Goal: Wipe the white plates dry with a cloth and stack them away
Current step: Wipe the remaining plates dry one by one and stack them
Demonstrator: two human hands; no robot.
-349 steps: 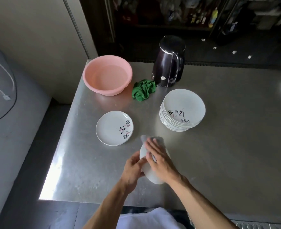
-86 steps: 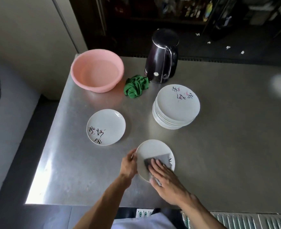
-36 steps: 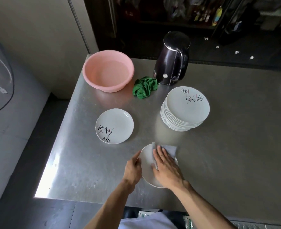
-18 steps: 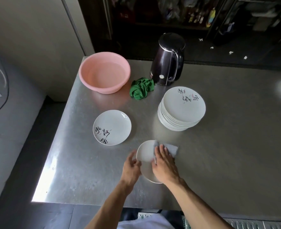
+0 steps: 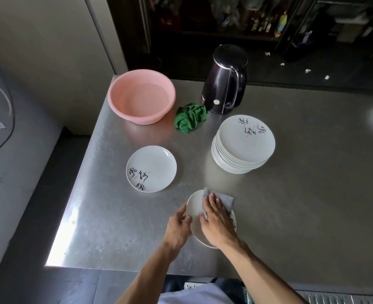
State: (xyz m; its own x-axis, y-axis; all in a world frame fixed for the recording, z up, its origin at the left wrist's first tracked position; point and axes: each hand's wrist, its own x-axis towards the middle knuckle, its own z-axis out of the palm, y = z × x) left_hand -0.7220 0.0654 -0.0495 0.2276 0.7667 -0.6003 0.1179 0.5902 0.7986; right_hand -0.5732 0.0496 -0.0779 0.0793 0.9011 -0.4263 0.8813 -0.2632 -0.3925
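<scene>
- The plate (image 5: 194, 208) is being held at the near centre of the table (image 5: 312, 194).
- The left hand (image 5: 179, 227) is gripping its left rim; the right hand (image 5: 217, 222), fingers flat, is pressing the cloth (image 5: 225, 199) onto it.
- The lone plate (image 5: 151, 168) is lying far-left, nearer the left hand; the stack (image 5: 243, 144) far-right.

Soft daylight. Glare on steel table (image 5: 75, 216) edge at 8 o'clock. Shelving (image 5: 247, 23) at 1 o'clock dim. Hazy white smear at 3 o'clock. Edges bowed.
</scene>
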